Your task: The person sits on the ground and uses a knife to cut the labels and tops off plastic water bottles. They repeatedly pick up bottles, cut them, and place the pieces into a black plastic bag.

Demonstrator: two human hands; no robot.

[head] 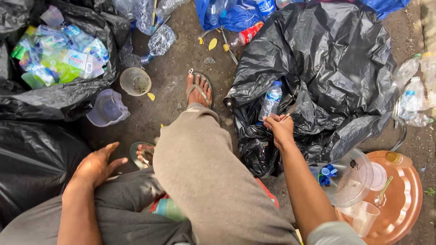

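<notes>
From where I watch, the right hand (pixel 280 128) sits just right of centre with its fingers curled shut around the lower end of a clear plastic bottle (pixel 271 100) with a blue-and-white label; something thin seems pinched there too, though I cannot make it out. The bottle points toward twelve o'clock and lies against the big black plastic bag (pixel 327 68) that spreads toward one and two o'clock. At about eight o'clock the left hand (pixel 96 165) rests on the grey-trousered thigh, fingers loosely spread and holding nothing. Between the hands runs the raised knee, with a sandalled foot (pixel 198 90) at twelve o'clock. At four o'clock a copper-coloured round tray (pixel 404 199) carries a clear tub of blue bottle caps (pixel 326 174). At ten o'clock another black bag holds colourful wrappers (pixel 59 54), with a clear cup (pixel 135 81) just below it.
</notes>
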